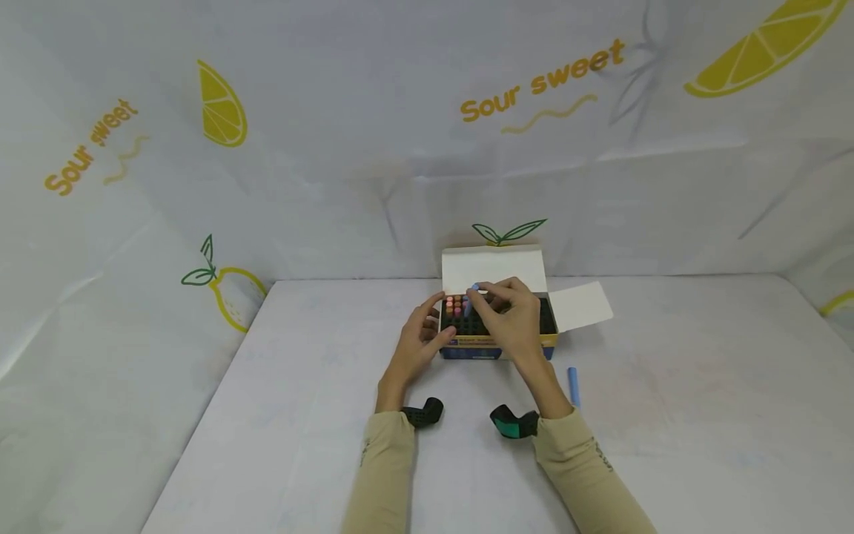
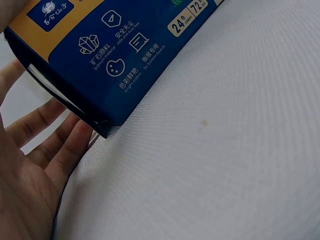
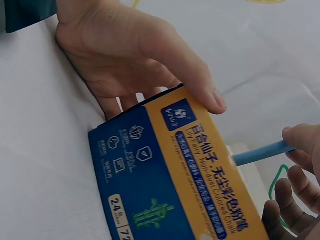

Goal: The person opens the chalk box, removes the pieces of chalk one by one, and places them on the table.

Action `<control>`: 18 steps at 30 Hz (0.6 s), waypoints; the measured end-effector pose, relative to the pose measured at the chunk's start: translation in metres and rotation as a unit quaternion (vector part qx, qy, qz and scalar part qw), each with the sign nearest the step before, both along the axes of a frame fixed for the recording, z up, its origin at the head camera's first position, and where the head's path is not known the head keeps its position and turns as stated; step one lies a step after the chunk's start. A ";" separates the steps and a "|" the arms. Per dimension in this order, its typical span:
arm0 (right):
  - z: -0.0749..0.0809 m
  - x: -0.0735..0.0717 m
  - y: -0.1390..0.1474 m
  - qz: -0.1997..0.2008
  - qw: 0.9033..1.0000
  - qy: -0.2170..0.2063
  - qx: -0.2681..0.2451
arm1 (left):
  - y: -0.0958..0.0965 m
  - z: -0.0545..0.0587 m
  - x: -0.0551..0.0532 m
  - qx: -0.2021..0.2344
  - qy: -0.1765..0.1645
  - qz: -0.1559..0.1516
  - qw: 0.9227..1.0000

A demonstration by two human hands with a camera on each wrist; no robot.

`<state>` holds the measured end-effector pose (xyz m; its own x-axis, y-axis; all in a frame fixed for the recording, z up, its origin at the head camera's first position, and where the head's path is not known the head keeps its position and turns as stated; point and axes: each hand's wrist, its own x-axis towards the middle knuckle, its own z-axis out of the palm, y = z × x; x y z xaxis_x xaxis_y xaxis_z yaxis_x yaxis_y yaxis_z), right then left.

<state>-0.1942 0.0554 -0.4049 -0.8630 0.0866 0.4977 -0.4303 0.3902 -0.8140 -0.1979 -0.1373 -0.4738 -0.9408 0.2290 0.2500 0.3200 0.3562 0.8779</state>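
Note:
A blue and yellow chalk box point(image 1: 497, 351) stands on the table with its lid raised. Its black holder has several pink and orange chalk sticks point(image 1: 450, 304) at the left end and many unfilled holes. My left hand point(image 1: 415, 343) grips the box's left end, thumb over the front top edge, fingers along the side. Between thumb and index finger, my right hand point(image 1: 515, 320) pinches a light blue chalk stick point(image 3: 262, 153). That stick slants down into the box near the colored row; its lower end is hidden behind the front wall in the right wrist view.
Another blue chalk stick point(image 1: 574, 384) lies on the table beside the right wrist. The white lid point(image 1: 492, 268) leans back toward the cloth backdrop, and a white side flap point(image 1: 582, 306) sticks out right. Black wrist devices point(image 1: 432, 410) are strapped at both cuffs.

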 end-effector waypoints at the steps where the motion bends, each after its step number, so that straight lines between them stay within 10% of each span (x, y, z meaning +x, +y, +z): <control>1: 0.001 0.001 0.001 0.001 1.000 0.002 -0.002 | 0.000 0.000 0.000 -0.001 0.001 0.000 1.000; 18: 0.010 0.009 0.012 0.013 1.000 -0.014 0.001 | 0.001 0.007 0.004 -0.003 -0.002 0.002 1.000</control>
